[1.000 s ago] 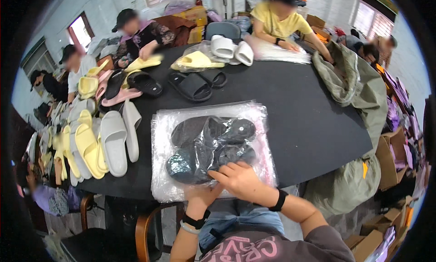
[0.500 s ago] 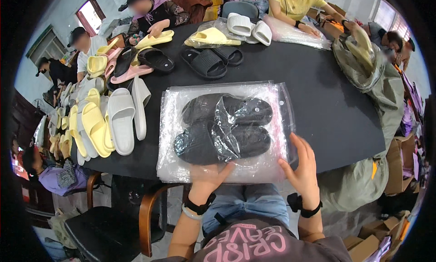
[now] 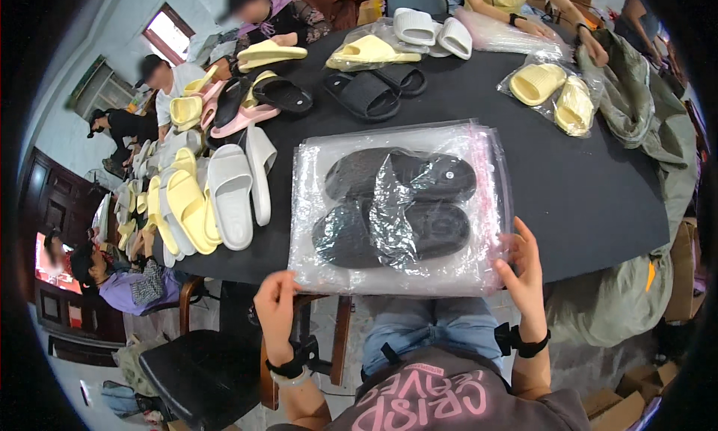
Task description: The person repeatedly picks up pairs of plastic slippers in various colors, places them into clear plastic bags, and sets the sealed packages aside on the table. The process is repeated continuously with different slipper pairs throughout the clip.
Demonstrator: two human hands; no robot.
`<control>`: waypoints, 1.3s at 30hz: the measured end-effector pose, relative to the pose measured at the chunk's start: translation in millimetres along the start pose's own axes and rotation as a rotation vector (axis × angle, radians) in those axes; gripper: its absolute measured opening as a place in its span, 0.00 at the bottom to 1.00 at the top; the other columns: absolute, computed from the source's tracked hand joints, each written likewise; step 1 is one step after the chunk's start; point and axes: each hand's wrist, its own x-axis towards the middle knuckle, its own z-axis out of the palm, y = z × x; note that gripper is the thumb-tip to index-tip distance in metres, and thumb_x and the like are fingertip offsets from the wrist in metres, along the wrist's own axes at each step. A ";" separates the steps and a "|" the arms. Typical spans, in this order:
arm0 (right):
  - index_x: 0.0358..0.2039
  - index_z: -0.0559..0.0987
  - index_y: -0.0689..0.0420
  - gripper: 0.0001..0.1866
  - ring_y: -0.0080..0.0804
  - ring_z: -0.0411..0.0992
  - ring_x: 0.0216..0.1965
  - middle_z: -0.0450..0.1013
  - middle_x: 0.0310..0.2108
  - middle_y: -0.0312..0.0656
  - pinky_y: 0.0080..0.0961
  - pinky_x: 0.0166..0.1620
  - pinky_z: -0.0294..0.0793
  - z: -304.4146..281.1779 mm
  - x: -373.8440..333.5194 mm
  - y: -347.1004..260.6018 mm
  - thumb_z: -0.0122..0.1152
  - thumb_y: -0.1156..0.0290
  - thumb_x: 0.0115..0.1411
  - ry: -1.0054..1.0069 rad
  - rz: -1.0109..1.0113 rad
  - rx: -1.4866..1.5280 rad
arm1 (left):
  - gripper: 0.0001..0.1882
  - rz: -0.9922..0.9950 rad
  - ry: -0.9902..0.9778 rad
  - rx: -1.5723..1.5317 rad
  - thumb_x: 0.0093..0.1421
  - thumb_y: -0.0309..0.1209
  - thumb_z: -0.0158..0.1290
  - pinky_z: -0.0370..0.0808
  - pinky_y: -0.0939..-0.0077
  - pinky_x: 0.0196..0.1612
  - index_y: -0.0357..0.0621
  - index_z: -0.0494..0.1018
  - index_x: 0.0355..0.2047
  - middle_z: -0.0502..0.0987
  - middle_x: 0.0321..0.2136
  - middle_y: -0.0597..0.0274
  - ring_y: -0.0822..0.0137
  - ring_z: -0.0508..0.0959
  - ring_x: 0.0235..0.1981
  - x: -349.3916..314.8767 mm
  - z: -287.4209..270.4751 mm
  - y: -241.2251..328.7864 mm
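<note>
A pair of black slide slippers (image 3: 437,233) lies inside a clear plastic bag (image 3: 344,281), on top of a stack of similar clear bags at the near edge of the table. My left hand (image 3: 275,308) is at the stack's near left corner, its fingers closed on the bag edge. Beside the near right edge, my right hand (image 3: 527,274) has its thumb and fingers apart, with the thumb close to the plastic. Both slippers lie side by side, their toe ends to the left.
Grey, yellow, pink and black slippers (image 3: 230,195) crowd the table's left side. Loose black slippers (image 3: 363,94) and bagged yellow slippers (image 3: 538,83) lie farther back. A grey-green sack (image 3: 658,132) hangs over the right edge. Co-workers sit around the table; a black chair (image 3: 202,375) stands left.
My left hand has moved left from below the slippers to the bag's corner. My right hand stays by the right edge. A co-worker has put bagged yellow slippers on the table. The view has shifted.
</note>
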 end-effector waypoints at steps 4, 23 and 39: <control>0.69 0.57 0.59 0.40 0.23 0.76 0.37 0.79 0.37 0.39 0.22 0.43 0.73 5.6 -3.5 -27.6 0.65 0.77 0.58 -0.037 0.015 0.120 | 0.14 0.016 0.119 0.331 0.66 0.29 0.53 0.66 0.80 0.29 0.35 0.75 0.50 0.72 0.23 0.69 0.79 0.66 0.24 19.5 11.8 -7.5; 0.63 0.59 0.66 0.26 0.39 0.78 0.46 0.80 0.37 0.49 0.28 0.47 0.79 -23.1 6.9 2.4 0.51 0.69 0.68 -0.323 0.180 1.181 | 0.27 0.240 0.077 0.442 0.57 0.21 0.54 0.67 0.60 0.52 0.39 0.68 0.59 0.73 0.40 0.52 0.55 0.71 0.41 35.0 26.2 -19.9; 0.52 0.80 0.45 0.20 0.52 0.61 0.65 0.66 0.60 0.55 0.45 0.65 0.61 114.0 141.6 -21.9 0.63 0.64 0.58 -0.915 -0.881 -0.598 | 0.26 0.506 -0.115 0.245 0.69 0.35 0.44 0.60 0.55 0.64 0.31 0.61 0.63 0.66 0.61 0.39 0.43 0.66 0.61 63.2 95.5 -26.3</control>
